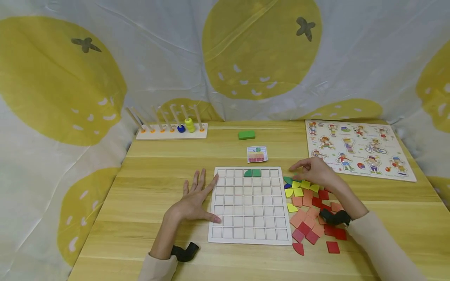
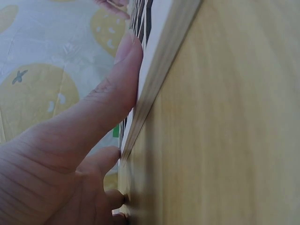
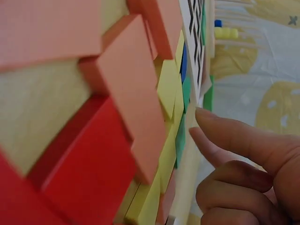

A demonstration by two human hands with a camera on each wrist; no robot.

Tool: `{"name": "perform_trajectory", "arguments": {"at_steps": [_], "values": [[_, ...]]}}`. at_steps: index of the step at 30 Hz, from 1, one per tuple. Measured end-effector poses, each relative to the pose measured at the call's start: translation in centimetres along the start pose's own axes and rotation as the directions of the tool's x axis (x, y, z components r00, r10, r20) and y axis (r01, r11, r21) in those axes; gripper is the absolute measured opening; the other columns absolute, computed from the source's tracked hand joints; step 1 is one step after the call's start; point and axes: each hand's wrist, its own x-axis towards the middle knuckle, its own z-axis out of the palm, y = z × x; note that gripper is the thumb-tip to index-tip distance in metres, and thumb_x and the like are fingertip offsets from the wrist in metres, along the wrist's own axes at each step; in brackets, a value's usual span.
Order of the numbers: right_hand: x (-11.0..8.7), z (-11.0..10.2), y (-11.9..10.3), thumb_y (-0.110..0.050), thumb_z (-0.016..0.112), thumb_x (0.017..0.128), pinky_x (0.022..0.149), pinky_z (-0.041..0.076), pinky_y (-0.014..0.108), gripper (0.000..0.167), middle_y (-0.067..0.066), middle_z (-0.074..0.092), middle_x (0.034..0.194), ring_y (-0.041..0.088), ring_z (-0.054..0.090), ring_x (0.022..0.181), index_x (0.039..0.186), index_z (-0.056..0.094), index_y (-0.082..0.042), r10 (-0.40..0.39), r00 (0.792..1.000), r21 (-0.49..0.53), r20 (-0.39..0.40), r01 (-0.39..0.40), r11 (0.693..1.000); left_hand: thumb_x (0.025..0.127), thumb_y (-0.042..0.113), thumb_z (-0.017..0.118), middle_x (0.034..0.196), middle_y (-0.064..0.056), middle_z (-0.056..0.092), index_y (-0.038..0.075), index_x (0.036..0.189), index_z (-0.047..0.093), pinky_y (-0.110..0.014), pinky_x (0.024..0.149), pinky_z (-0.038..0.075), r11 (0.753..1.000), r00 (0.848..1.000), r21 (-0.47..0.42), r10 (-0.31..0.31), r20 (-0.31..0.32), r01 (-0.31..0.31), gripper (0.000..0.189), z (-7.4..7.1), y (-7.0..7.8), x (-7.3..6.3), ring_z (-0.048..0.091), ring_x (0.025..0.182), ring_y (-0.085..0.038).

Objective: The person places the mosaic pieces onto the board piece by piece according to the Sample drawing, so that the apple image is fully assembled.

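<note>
A white grid board (image 1: 251, 241) lies in front of the person. In its top row sit a green quarter-circle tile (image 1: 248, 173) and a green square tile (image 1: 256, 173). The left hand (image 1: 193, 203) is spread at the board's left side, its thumb (image 2: 112, 77) and index fingertip on the edge. Beyond the board's right edge the right hand (image 1: 314, 170) hovers over loose tiles, thumb and index apart with nothing between them, other fingers curled in. Just below those fingertips lies a green tile (image 1: 288, 180), beside a blue one (image 1: 288, 186) and several yellow tiles (image 1: 298, 192).
Orange tiles (image 1: 307, 199) and red tiles (image 1: 333, 247) are scattered along the board's right side. Behind it lie a small pattern card (image 1: 257, 154) and a green block (image 1: 246, 135). A peg stand (image 1: 161, 135) is back left, a picture puzzle (image 1: 362, 150) back right.
</note>
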Motion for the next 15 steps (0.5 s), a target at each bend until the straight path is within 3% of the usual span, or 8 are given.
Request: {"name": "perform_trajectory", "arguments": {"at_steps": [8,15], "values": [[-0.21,-0.8,1.05,-0.019,0.082,0.089,0.056,0.032,0.027,0.032,-0.003,0.041,0.066,0.014,0.039,0.065,0.111,0.072,0.002,0.078,0.995,0.035,0.057,-0.081,0.996,0.071,0.055,0.091,0.169,-0.02,-0.027,0.025,0.168,0.002,-0.072,0.121,-0.017,1.0,1.0,0.001,0.0,-0.003,0.0,0.135,-0.05,-0.06,-0.04,-0.027,0.157,-0.041],[-0.19,-0.73,0.81,-0.021,0.081,0.09,0.055,0.032,0.025,0.03,-0.006,0.042,0.061,0.012,0.037,0.061,0.106,0.074,0.003,0.065,0.995,0.035,0.071,-0.067,0.997,0.071,0.054,0.091,0.169,-0.02,-0.027,0.024,0.168,0.003,-0.072,0.121,-0.016,1.0,1.0,-0.001,0.004,-0.004,-0.004,0.134,-0.06,0.03,-0.06,-0.027,0.157,-0.041]]}}
